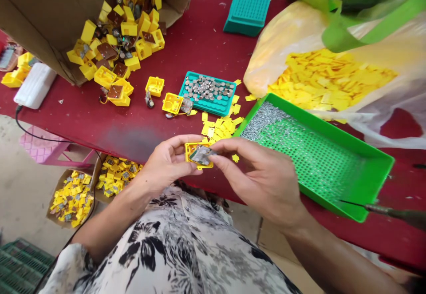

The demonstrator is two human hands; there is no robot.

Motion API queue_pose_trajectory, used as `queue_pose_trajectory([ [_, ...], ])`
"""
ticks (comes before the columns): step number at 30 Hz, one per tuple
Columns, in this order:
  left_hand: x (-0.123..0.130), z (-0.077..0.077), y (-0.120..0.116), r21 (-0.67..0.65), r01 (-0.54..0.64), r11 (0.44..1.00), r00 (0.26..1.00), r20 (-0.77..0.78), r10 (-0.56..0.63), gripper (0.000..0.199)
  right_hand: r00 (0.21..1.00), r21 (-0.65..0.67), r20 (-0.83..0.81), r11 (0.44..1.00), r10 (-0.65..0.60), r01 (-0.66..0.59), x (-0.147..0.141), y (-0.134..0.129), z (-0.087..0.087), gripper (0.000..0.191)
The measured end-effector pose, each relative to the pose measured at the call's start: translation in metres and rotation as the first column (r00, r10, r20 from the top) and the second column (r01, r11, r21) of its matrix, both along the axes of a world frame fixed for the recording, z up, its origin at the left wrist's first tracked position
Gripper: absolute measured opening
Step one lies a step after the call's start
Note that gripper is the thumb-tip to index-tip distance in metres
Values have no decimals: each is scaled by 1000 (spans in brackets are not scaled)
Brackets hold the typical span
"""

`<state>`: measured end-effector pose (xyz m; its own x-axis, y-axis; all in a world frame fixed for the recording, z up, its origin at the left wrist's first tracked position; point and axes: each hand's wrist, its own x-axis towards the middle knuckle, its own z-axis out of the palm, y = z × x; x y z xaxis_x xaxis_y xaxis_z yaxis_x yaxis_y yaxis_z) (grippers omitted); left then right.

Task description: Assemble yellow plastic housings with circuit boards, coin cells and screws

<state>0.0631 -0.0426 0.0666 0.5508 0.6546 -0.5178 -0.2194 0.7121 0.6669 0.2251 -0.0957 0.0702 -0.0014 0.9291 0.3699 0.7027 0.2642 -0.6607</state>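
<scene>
Near the table's front edge, my left hand (169,160) grips a small yellow plastic case (188,150) with its open side up. My right hand (256,174) pinches a small circuit board (201,155) by its right corner, tilted over the case's opening. Part of the board's underside is hidden. Just beyond my hands lie loose flat yellow covers (218,129). Behind them sits a teal tray (208,93) holding many silvery button cells. Two more open yellow cases, one of them (172,103) with wires and parts hanging out, lie left of that tray.
A cardboard box (40,23) spills yellow cases at the back left. At right stands a green tray (376,183) of small screws, a screwdriver (392,212) over its corner. Behind it lies a plastic bag (262,69) of yellow covers. A white power bank (36,85) sits far left.
</scene>
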Motion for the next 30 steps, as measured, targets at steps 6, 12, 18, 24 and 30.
queue_pose_trajectory([
  [6,1,-2,-1,2,-14,1000,1000,-22,14,46,1000,2,12,1000,26,-26,2,1,-1,14],
  [12,1,-3,-1,-29,-15,999,999,-31,14,46,988,44,79,990,130,-133,8,4,0,16],
  [18,0,-5,-3,-19,-26,999,1000,-13,25,50,965,42,126,971,229,-236,14,6,1,18],
  [24,0,-7,-5,20,4,1000,1000,31,-4,54,920,65,204,933,334,-353,17,11,4,17],
  [30,-3,-7,-5,56,30,998,1000,3,-30,58,874,14,299,914,383,-405,16,15,12,13],
])
